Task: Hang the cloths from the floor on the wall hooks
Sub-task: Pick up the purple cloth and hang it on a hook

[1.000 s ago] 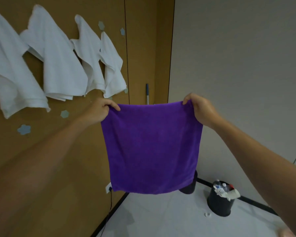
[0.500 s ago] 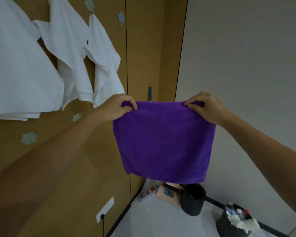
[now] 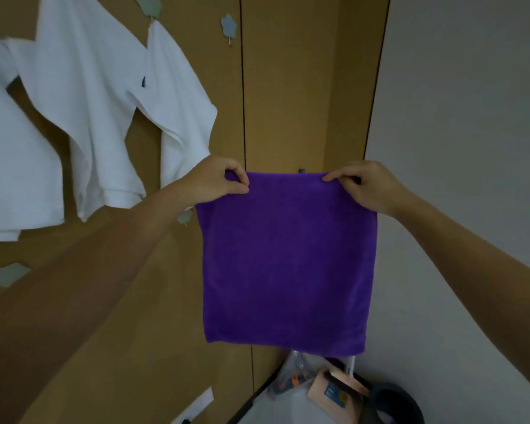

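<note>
A purple cloth [image 3: 288,264] hangs flat in front of me, held by its two top corners. My left hand [image 3: 218,180] pinches the left corner and my right hand [image 3: 367,186] pinches the right corner. Several white cloths [image 3: 98,96] hang from hooks on the brown wall at upper left. A pale flower-shaped wall hook [image 3: 228,26] with nothing on it sits above and left of the purple cloth. Another free hook [image 3: 185,217] shows just left of the cloth, below my left wrist.
A further pale hook [image 3: 10,273] is on the brown wall at lower left. A grey wall [image 3: 471,117] meets the brown one at the corner. On the floor below stand a black bin [image 3: 392,405], a small box [image 3: 334,393] and a plastic bag [image 3: 291,377].
The view has moved closer to the wall and corner. The purple cloth, still held by both top corners, now sits nearer the white cloths and the free hook.
</note>
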The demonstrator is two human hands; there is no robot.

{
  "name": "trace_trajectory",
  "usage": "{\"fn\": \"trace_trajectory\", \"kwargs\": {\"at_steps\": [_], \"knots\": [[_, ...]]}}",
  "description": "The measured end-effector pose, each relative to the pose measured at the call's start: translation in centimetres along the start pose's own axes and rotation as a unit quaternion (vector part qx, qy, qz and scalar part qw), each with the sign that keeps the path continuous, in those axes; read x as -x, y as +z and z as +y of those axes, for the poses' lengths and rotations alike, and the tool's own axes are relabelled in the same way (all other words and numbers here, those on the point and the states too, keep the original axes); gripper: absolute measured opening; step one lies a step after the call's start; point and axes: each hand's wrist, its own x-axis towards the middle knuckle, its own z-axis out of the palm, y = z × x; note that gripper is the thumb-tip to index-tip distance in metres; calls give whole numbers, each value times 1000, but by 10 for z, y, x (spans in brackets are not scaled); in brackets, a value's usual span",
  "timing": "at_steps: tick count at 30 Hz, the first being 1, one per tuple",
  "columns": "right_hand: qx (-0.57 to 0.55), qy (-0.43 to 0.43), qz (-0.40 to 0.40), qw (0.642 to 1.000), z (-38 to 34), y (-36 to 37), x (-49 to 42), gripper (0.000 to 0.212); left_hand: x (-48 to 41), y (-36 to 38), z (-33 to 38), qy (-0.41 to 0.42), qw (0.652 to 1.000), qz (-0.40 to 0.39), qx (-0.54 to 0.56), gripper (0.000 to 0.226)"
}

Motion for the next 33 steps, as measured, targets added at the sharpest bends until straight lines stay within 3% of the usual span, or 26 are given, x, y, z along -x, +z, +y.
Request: {"fn": "trace_trajectory", "kwargs": {"at_steps": [4,7,10,14,24,33], "knots": [[7,-70,-69,995,50,0,-47,49,-36,5,10,-39,996,-50,-56,21],[-52,-87,-85,991,73,6,-77,58,-59,11,18,-86,993,-60,-62,38],[-109,-72,-90,987,88,17,-104,48,-75,15,21,-114,992,-25,-49,41],[-139,-72,-75,985,104,35,-142,13,-91,14,14,-115,992,35,-47,17],[-166,-165,-31,972,94,71,-224,29,-135,-15,-11,-85,987,112,-78,29],[-219,-199,50,954,109,84,-287,27,-188,-28,-13,-101,962,250,-34,26]]}}
